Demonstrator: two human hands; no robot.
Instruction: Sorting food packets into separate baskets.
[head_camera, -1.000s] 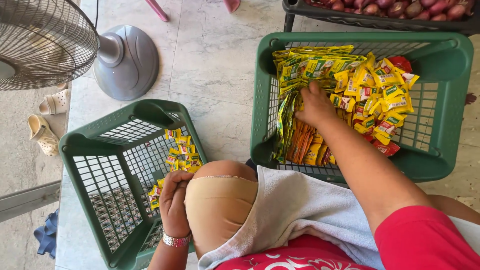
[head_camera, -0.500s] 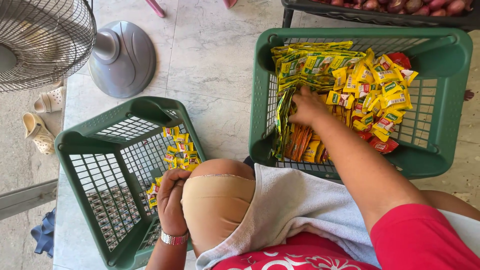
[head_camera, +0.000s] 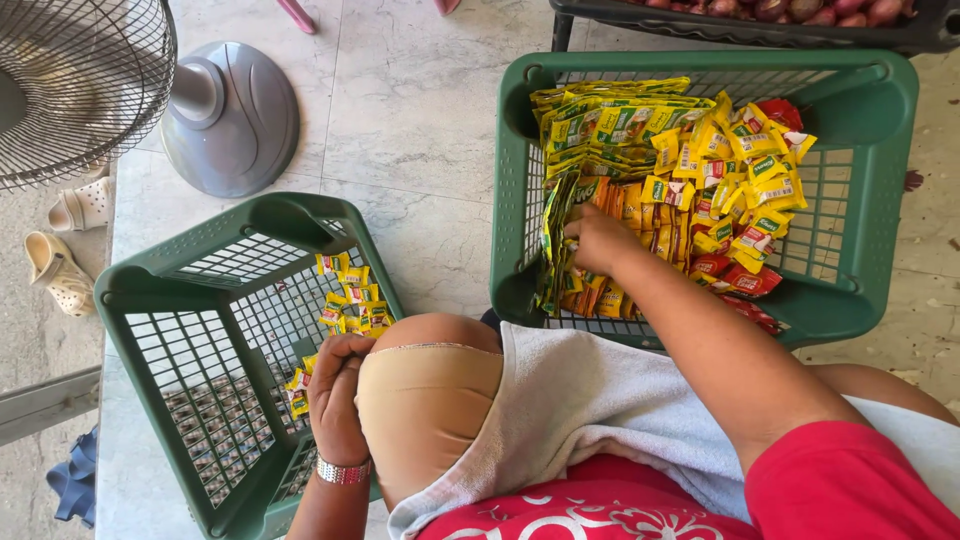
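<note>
Yellow sachets fill the right basket; right hand pinches a stack, left hand curls around few sachets. Best grab tidy, squared-up bundles.

The person wears a red short-sleeved patterned top, a silver metal-link bracelet on the left wrist, and a pale grey cloth across the lap.

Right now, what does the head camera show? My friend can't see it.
A seated person's right hand digs into sachets in a green basket. Their left hand holds sachets over a second, nearly empty basket. A fan and sandals are nearby.
</note>
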